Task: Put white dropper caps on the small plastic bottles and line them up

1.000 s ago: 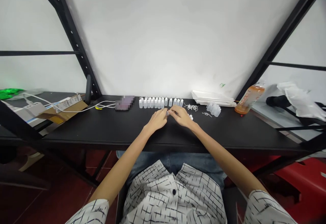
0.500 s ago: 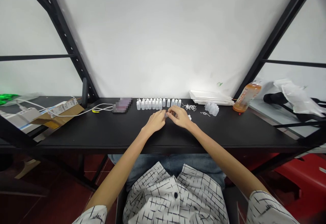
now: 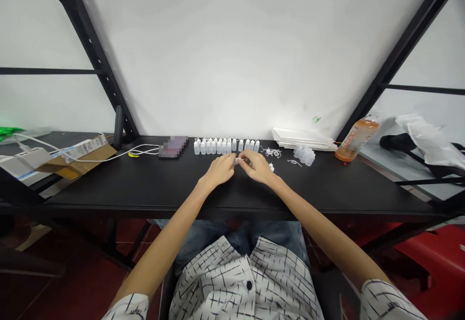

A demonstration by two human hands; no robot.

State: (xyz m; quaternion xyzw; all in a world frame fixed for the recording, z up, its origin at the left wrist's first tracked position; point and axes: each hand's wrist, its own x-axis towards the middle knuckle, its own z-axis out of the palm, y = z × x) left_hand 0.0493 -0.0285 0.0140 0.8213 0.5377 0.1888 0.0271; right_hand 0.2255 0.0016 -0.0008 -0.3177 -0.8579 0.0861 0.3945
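Note:
My left hand (image 3: 222,168) and my right hand (image 3: 256,166) meet above the black table, fingertips almost touching. Between them shows a small translucent white bottle (image 3: 236,161), mostly covered by the fingers. The left fingers are closed around it, while the right thumb and forefinger pinch at its top end; a cap there is too small to make out. Just behind the hands stand several small dropper bottles (image 3: 218,147) in rows, upright with white tops. Beside the right hand lie small white caps (image 3: 271,167), partly hidden by it.
Right of the bottles lie thin curly white strips (image 3: 271,152) and a cluster of translucent bottles (image 3: 304,155). Farther out are white sheets (image 3: 303,138) and a tilted orange drink bottle (image 3: 356,138). A blurred phone (image 3: 173,147), a white cable (image 3: 119,155) and cardboard (image 3: 82,159) occupy the left.
The view has shifted slightly. Both hands stay together at the same spot, with the fingers moved a little and the white piece between them showing slightly more.

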